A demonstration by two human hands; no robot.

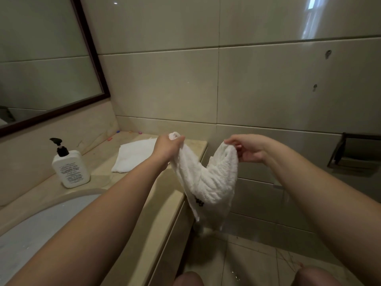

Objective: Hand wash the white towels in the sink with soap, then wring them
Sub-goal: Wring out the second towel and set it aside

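A white towel (208, 180) hangs in a U between my two hands, out past the right end of the counter and above the floor. My left hand (167, 147) grips one bunched end of it. My right hand (247, 149) pinches the other end with fingertips. A second white towel (134, 155) lies spread flat on the beige counter (115, 203). The sink basin (41, 219) shows at the lower left, partly hidden by my left forearm. A white soap pump bottle (70, 167) with a black pump stands behind the basin.
A dark-framed mirror (45, 65) hangs on the left wall. Small coloured bits (118, 132) lie at the counter's back corner. A dark metal holder (354, 150) is fixed to the tiled wall at right. Tiled floor and my knees (188, 279) are below.
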